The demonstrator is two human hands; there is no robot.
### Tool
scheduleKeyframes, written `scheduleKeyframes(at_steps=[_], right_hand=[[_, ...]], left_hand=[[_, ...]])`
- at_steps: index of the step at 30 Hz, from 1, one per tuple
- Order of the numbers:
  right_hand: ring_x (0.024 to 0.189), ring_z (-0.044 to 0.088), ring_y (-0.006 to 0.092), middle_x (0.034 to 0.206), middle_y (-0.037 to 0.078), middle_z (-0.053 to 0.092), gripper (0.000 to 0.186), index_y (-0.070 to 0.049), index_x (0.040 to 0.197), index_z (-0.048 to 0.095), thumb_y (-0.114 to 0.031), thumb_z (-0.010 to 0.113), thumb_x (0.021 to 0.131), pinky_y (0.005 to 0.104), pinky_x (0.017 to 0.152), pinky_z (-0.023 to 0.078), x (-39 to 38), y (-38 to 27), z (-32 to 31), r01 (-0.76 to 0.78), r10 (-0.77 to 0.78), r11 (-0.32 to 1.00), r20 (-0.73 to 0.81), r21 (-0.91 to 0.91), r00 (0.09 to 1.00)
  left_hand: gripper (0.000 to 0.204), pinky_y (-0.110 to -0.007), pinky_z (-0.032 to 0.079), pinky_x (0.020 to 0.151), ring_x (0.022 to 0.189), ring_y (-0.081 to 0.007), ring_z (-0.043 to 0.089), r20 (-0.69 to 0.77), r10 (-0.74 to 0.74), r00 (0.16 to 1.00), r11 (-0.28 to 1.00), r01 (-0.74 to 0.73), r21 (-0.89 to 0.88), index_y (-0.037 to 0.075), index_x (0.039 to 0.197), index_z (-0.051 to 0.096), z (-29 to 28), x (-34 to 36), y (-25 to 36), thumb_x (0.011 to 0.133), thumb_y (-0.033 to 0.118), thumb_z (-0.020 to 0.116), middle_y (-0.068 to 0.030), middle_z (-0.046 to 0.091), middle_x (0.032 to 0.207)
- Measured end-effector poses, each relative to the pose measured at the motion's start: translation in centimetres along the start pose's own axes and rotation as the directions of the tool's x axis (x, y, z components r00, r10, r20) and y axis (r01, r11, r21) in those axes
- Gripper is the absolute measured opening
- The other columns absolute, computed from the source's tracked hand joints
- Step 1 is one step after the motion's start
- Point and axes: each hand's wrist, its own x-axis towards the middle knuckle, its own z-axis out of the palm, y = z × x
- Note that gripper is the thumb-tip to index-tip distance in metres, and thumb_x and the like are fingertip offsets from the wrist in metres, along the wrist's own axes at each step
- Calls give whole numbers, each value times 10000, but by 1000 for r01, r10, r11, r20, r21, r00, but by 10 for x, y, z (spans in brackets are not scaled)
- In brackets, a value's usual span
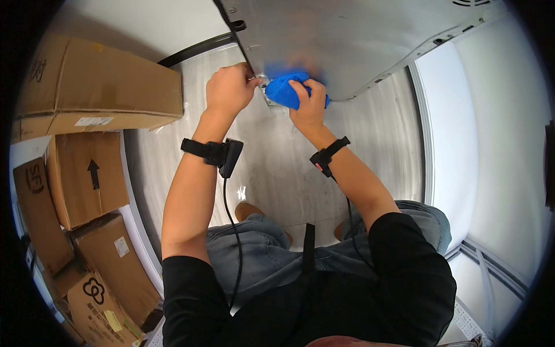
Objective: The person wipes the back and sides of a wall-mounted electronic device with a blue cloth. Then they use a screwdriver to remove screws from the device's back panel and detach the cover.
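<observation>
A large grey metal panel [347, 46] stands before me, its lower edge near the floor. My right hand [312, 101] presses a crumpled blue cloth [283, 89] against the panel's lower left part, fingers bent over it. At the panel's lower left corner, my left hand [228, 87] is closed, with its fingers curled around the edge and the thumb pointing toward the cloth. Its fingertips are partly hidden. A small metal bracket [270, 103] shows at the corner beneath the cloth.
Brown cardboard boxes are stacked at left; a long box [115, 87] reaches toward my left forearm. Black straps with small devices [231, 157] circle both wrists, and cables [237, 248] run back from them. A white wall [457, 127] rises at right above the grey wood-look floor [272, 173].
</observation>
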Motion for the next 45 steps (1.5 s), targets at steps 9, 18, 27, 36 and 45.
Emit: scheduleKeyframes(at_steps=[9, 18, 27, 36, 45], right_hand=[[1109, 413, 409, 1215, 215, 389, 720, -73, 1298, 362, -31, 732, 682, 516, 951, 361, 13, 79, -56, -140, 97, 985, -345, -100, 934], [1080, 411, 387, 1192, 182, 382, 757, -155, 1300, 452, -41, 661, 582, 499, 907, 369, 59, 10, -52, -50, 71, 996, -333, 71, 940], [1127, 421, 412, 1281, 208, 396, 672, -135, 1309, 436, -12, 667, 691, 513, 952, 358, 23, 53, -66, -268, 244, 963, -373, -15, 895], [1134, 441, 427, 1353, 210, 408, 639, -93, 1315, 427, -20, 669, 728, 513, 938, 368, 21, 67, -80, -329, 286, 944, -408, -36, 867], [1089, 501, 423, 1291, 217, 501, 612, -73, 1299, 472, -13, 667, 722, 500, 940, 383, 21, 68, -80, -344, 298, 938, -401, -46, 866]], left_hand=[[300, -388, 506, 577, 646, -312, 657, -136, 72, 988, 991, -55, 122, 77, 784, 716, 5, -3, -13, 770, 375, 740, -108, 685, 705], [305, -383, 508, 645, 691, -314, 659, 122, 70, 990, 986, -87, 140, 43, 813, 727, 5, 1, -16, 839, 339, 657, -132, 680, 717], [333, -366, 512, 717, 768, -309, 677, 366, 162, 916, 983, -115, -146, -11, 1050, 665, -5, -3, 14, 836, 245, 683, -194, 694, 869], [452, -336, 522, 737, 801, -249, 684, 420, 214, 882, 970, -143, -194, -52, 1237, 526, 14, 6, 46, 875, 178, 669, -197, 695, 955], [443, -342, 519, 720, 784, -251, 681, 394, 267, 879, 950, -171, -263, -40, 1237, 525, 13, 0, 34, 877, 177, 666, -189, 691, 931]])
